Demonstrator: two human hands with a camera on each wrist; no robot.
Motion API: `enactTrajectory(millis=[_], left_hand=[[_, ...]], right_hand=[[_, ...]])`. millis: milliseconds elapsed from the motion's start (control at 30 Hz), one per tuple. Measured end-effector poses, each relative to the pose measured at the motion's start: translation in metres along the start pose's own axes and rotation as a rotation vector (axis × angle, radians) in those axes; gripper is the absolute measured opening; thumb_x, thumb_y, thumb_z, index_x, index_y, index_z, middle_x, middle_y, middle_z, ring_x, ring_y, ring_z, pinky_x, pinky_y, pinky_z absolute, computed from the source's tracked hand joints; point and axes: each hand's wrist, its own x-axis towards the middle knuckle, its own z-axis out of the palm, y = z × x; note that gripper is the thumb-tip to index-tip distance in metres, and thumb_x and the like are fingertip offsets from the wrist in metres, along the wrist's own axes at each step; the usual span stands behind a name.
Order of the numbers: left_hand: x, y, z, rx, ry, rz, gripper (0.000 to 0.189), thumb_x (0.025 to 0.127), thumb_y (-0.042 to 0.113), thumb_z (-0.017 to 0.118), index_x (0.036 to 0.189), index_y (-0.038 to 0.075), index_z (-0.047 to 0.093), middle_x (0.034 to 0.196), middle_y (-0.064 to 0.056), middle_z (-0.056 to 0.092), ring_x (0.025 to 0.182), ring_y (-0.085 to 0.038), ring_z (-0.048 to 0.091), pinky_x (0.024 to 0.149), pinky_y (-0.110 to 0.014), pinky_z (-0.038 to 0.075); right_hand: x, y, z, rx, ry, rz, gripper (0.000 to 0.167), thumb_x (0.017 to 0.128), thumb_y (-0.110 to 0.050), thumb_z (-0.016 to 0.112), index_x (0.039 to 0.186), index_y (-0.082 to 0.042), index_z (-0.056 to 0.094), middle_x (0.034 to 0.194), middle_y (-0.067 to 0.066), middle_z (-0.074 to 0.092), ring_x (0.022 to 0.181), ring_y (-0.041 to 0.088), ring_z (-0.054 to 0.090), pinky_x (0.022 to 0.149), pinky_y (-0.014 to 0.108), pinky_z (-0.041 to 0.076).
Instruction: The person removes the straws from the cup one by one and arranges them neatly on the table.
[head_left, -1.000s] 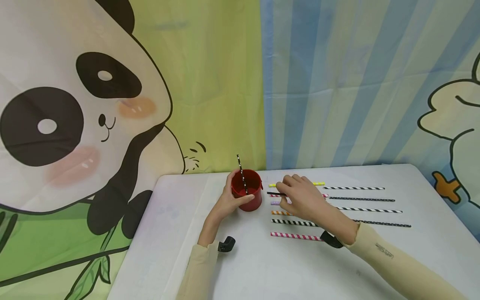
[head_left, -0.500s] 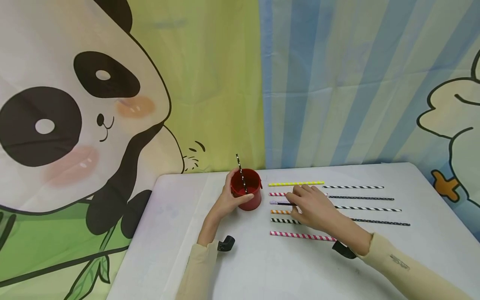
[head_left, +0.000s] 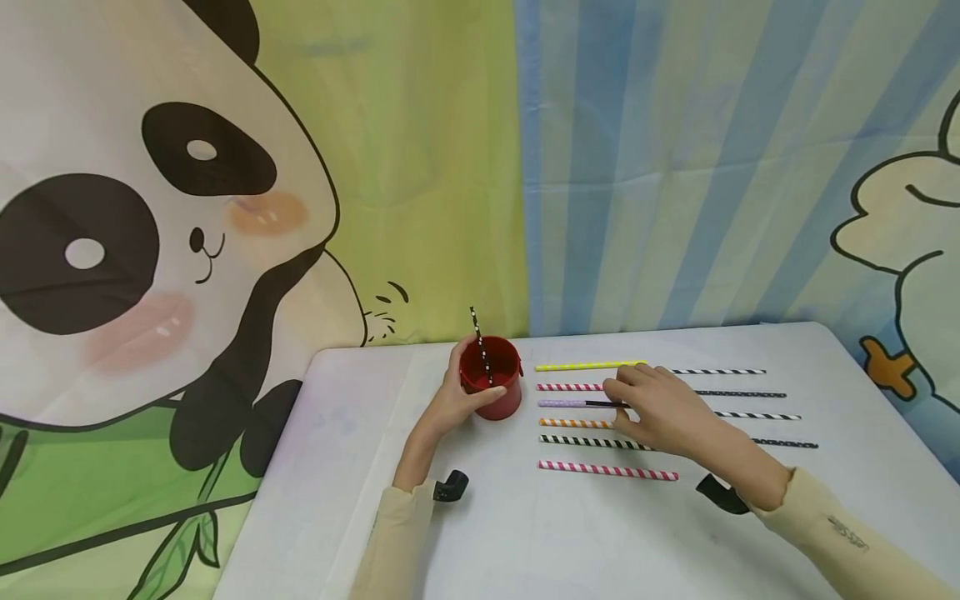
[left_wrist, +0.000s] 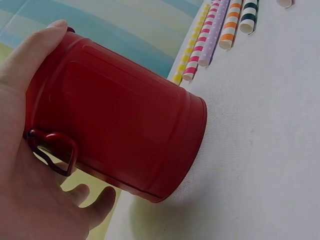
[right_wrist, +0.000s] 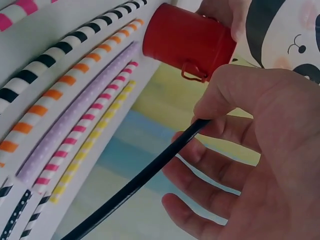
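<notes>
My left hand [head_left: 450, 404] grips a small red bucket [head_left: 510, 402] at the back of the table, thumb on its rim. In the left wrist view, the bucket's base appears close to or on the white tabletop; I cannot tell which. A black straw with white dots [head_left: 480, 337] leans inside it. To the right, my right hand [head_left: 663, 412] pinches a thin black straw-like stick [right_wrist: 135, 182] between thumb and index finger, above the laid-out paper straws. In the head view, the black stick's end overlaps the lilac straw [head_left: 558, 403].
Yellow [head_left: 585, 366], pink-striped [head_left: 566, 387], orange-striped [head_left: 573, 423], black-striped [head_left: 592, 442] and nearest pink-striped [head_left: 607, 471] straws lie in rows. Several thinner black-and-white straws [head_left: 780, 446] lie farther right. A patterned curtain [head_left: 435, 167] hangs behind the table.
My right hand has moved to the right and slightly toward me over the straws, carrying the black stick. The left hand and bucket stay put.
</notes>
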Motion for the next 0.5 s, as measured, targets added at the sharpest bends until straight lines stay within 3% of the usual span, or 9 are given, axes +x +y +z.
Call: enactTrajectory(millis=[267, 500], left_hand=[[0.000, -0.001, -0.002, -0.003, 0.005, -0.006, 0.098, 0.085, 0.018, 0.079, 0.159, 0.024, 0.015, 0.155, -0.007, 0.035, 0.144, -0.027, 0.033, 0.110, -0.052, 0.045], [0.000, -0.001, -0.001, -0.004, 0.003, -0.004, 0.098, 0.085, 0.017, 0.080, 0.159, 0.024, 0.015, 0.155, -0.007, 0.035, 0.144, -0.028, 0.033, 0.110, -0.052, 0.045]], right_hand=[[-0.013, 0.010, -0.005, 0.000, -0.034, 0.038, 0.017, 0.077, -0.010, 0.066, 0.083, -0.020, 0.054, 0.077, -0.010, 0.044, 0.071, 0.009, 0.040, 0.064, 0.028, 0.036], [-0.028, 0.023, -0.014, -0.003, 0.028, 0.017, 0.021, 0.074, -0.008, 0.066, 0.081, -0.021, 0.052, 0.074, -0.012, 0.042, 0.069, 0.005, 0.038, 0.061, 0.025, 0.033]])
